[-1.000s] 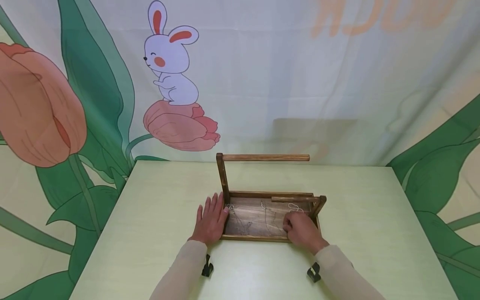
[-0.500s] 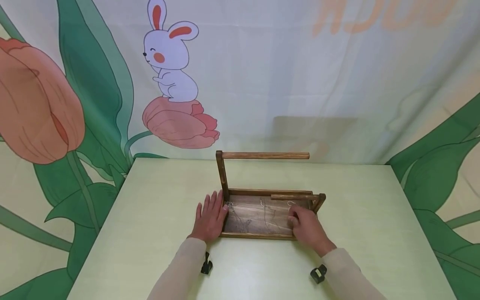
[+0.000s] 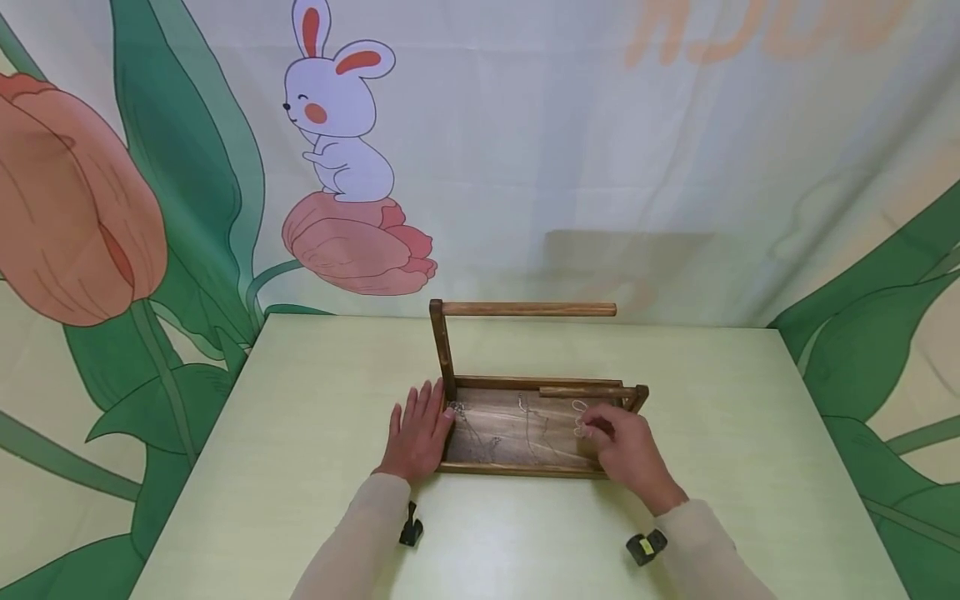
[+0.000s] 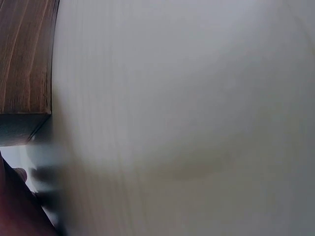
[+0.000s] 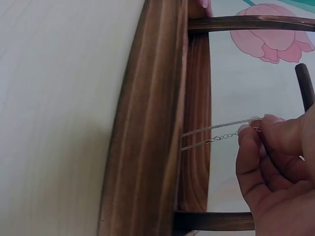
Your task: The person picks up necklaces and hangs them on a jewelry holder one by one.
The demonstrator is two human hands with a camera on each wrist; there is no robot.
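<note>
A thin silver necklace chain [image 5: 224,137] runs up from the brown wooden tray [image 3: 517,472] to my right hand [image 3: 628,446]. Thumb and index finger pinch its end with the small extender links, as the right wrist view shows. Part of a pale loop shows beside those fingertips in the head view. My left hand [image 3: 414,433] lies with fingers extended along the tray's left end, touching its edge. More fine chains lie on the tray floor: one long chain [image 3: 527,429] near the middle and a bunched chain [image 3: 460,408] by the left wall.
A tall left post [image 3: 442,346] carries a horizontal wooden bar [image 3: 530,309] above the tray. At the right end, a shorter post carries a lower bar [image 3: 577,392] reaching inward. The pale table [image 3: 300,400] meets a printed curtain [image 3: 487,167] behind.
My right hand has shifted right and slightly away from me, its thumb and index finger now pinching more visibly at the chain. My left hand keeps its place at the tray.
</note>
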